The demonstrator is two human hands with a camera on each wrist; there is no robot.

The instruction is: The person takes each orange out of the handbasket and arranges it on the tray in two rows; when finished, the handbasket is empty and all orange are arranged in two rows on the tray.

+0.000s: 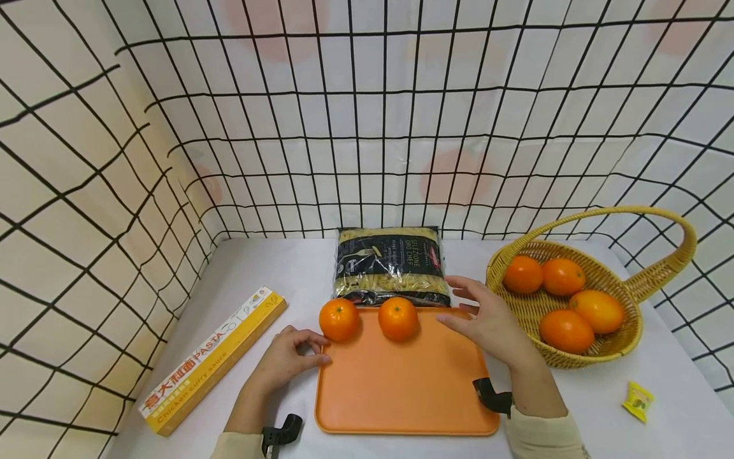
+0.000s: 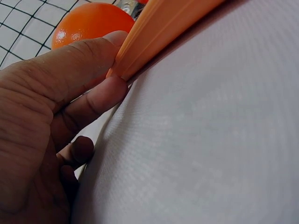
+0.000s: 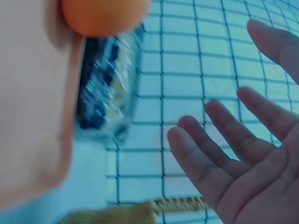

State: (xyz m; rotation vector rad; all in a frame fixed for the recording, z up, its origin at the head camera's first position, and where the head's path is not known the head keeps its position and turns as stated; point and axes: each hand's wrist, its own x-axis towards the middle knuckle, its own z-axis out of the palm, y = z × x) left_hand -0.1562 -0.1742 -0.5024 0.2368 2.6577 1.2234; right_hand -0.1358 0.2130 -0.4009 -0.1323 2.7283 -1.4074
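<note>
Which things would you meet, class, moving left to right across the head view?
Pasta box, left hand, left orange on the tray, right orange on the tray, right hand, wicker basket.

Long box (image 1: 213,361), lower left of frame: "意大利面", "PASTA", "Chicken curry sauce". Bag (image 1: 392,266), center: "SELEZIONE ORO CHEF", printed sideways; red logo (image 1: 432,255) too small to read. Yellow packet (image 1: 638,401), lower right: print illegible.
</note>
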